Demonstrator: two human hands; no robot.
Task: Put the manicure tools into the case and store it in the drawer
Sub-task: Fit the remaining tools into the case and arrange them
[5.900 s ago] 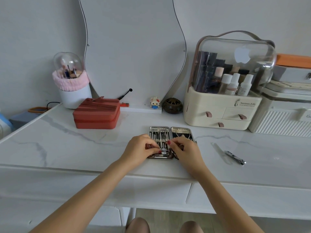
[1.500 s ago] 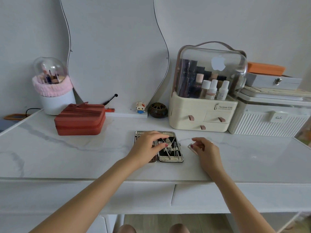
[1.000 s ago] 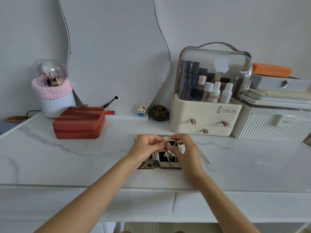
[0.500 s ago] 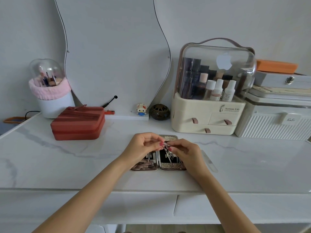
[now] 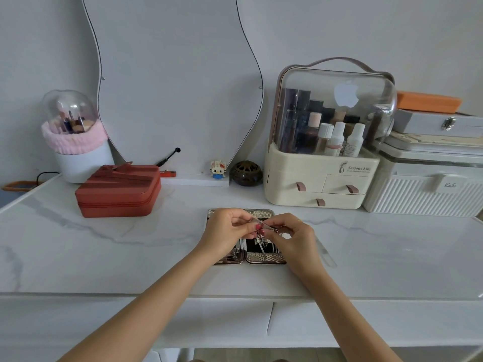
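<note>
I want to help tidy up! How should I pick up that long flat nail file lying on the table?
The nail file lies flat on the marble table, right of the open case, with nothing touching it. It is thin, so probably pinch its long edges near the middle, coming from above. If it won't lift, slide it toward the table's front edge first.

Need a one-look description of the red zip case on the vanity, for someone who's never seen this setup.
Start at the tall wavy mirror leaning on the wall. Left of its base stands a white brush holder with a pink band; the red case lies flat on the marble top just before it. It is the only red, zippered box there.
</note>
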